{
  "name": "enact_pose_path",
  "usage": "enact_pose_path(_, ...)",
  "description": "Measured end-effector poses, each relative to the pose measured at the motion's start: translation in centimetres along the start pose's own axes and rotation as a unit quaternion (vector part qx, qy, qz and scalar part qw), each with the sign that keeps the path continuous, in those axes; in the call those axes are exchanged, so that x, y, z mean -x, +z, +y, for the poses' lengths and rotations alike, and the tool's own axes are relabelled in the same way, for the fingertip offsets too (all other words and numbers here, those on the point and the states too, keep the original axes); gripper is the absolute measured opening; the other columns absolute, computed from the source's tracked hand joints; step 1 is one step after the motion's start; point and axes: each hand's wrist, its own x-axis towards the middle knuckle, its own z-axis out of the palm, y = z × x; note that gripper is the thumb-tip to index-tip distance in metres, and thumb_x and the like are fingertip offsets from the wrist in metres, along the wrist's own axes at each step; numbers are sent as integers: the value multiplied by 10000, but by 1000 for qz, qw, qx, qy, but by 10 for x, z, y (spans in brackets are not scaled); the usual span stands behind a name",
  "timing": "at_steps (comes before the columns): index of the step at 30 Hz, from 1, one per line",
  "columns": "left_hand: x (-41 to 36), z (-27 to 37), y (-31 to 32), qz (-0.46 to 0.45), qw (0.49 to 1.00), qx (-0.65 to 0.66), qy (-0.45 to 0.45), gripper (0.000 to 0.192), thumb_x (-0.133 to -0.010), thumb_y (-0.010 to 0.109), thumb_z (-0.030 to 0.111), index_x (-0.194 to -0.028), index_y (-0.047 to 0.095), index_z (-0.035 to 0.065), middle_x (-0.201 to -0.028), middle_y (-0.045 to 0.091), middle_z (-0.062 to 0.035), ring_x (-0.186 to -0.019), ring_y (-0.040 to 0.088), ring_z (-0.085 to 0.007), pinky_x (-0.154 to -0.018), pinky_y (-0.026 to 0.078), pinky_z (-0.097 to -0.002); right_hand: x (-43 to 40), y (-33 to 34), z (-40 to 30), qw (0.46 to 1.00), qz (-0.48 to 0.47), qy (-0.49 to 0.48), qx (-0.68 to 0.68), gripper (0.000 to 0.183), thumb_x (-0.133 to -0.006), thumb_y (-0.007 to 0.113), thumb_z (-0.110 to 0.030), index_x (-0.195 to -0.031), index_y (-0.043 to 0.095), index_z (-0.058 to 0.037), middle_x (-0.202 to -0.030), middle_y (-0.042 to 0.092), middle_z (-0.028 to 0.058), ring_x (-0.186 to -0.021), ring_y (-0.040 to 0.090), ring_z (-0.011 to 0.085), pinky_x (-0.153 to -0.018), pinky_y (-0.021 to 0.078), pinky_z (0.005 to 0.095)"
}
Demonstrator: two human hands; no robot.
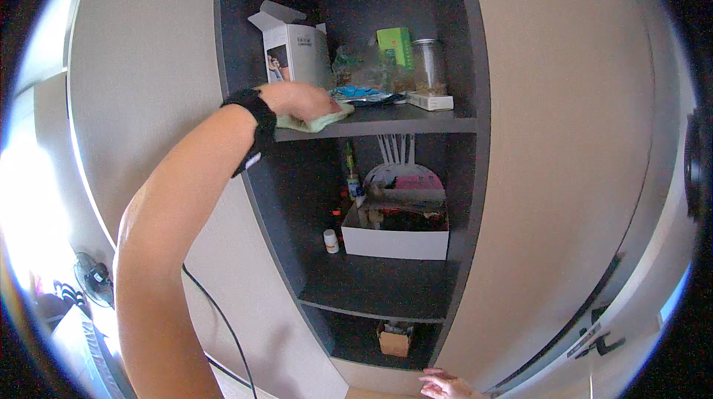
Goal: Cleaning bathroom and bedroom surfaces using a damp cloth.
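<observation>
My left hand [301, 103], with a black band at the wrist, presses a pale green cloth [320, 122] on the front left of the upper shelf [379, 126]. Just behind the hand stands an open white cardboard box [306, 54]. To its right lie a blue packet [362, 94] and clear plastic bags. A green box [394, 45] is farther back, and a lidded glass jar [428, 65] rests on a small flat white box [431, 101]. My right hand [443, 383] is at the bottom edge, below the shelves, fingers apart and holding nothing visible.
The middle shelf holds a white box [395, 242], a small white bottle [331, 241] and several hand fans [404, 171]. A small brown box [394, 340] is on the lowest shelf. Pale panels flank the shelves. A black cable [225, 318] hangs at lower left, near a fan [93, 279].
</observation>
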Motion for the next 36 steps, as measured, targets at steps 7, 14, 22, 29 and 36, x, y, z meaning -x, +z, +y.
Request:
enact_pose_path(7,17,-73,38,-30,988,72,-134,301,-893,486,286,-949,644,36,-868,658,-158,-776,626,-267,-699,507,-397,-14,7,17,997,-59,49,15,313,-885,619,-291,-1140,606,-110,-1074,636,178,-859,654,321,-716,517,403)
enact_pose_path(14,-56,0,-14,-79,989,-124,29,350,-961,406,231,-1106,581,-36,-1012,648,-169,-894,631,-275,-710,517,-407,-35,22,49,999,-51,-13,0,340,-903,593,-322,-1160,598,-99,-1042,660,165,-931,645,338,-745,523,409)
enact_pose_path(22,-75,41,-59,-185,978,50,-81,630,-951,396,484,-1388,364,31,-1405,410,-185,-1098,587,-327,-831,536,-428,-35,40,94,997,-43,-46,43,315,-867,652,-241,-1131,603,-76,-1007,665,159,-862,668,292,-719,531,397)
enact_pose_path(29,-132,9,-22,-72,992,9,99,532,-930,440,436,-1268,531,36,-1241,558,-201,-915,623,-320,-789,534,-424,-41,49,127,997,8,-82,-9,282,-870,638,-189,-1119,606,-61,-992,670,148,-864,660,273,-745,525,383)
enact_pose_path(36,-61,116,-53,52,963,-62,257,335,-936,426,259,-1044,591,-12,-924,646,-213,-804,614,-350,-743,500,-405,-53,31,117,992,-79,-98,-21,269,-920,543,-90,-1184,575,-51,-1081,658,111,-982,619,227,-815,504,354)
